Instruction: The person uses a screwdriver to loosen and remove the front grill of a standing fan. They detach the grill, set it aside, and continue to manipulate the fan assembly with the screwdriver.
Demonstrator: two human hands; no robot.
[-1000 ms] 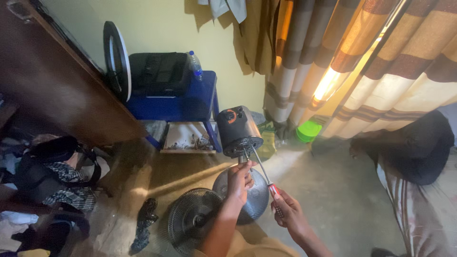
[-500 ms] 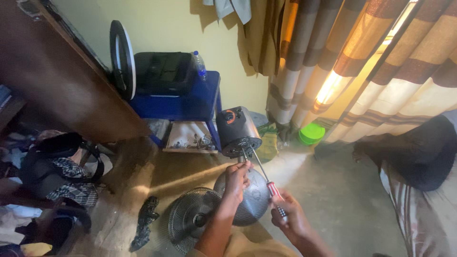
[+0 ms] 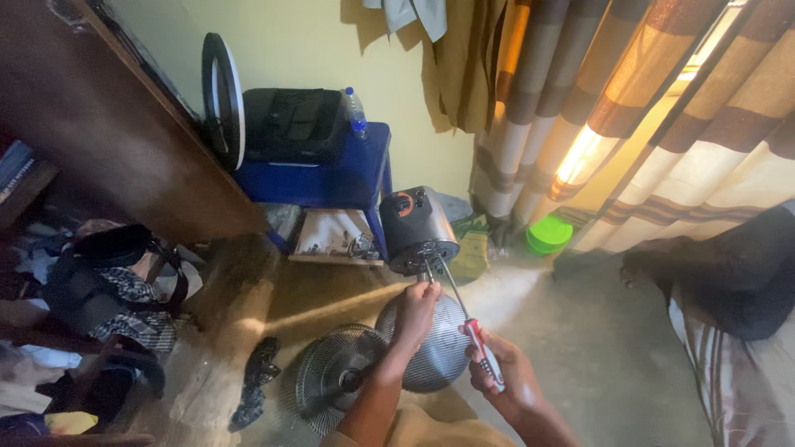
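Fan stripped – grilles off, motor housing (image 3: 416,228) under work.
Right hand (image 3: 507,382) fingers closed round screwdriver (image 3: 468,319), tip at motor face; left hand (image 3: 416,310) fingers pinch the shaft – wire grille (image 3: 335,381) lies near-left on floor.

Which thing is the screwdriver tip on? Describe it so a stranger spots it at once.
Start at the blue table against the yellow wall. Just right of its leg stands the fan motor housing, a dark metal cylinder with an orange mark on top. The left hand reaches its lower end and the right hand holds the red-handled screwdriver to it; the wire grilles nearby lie flat.
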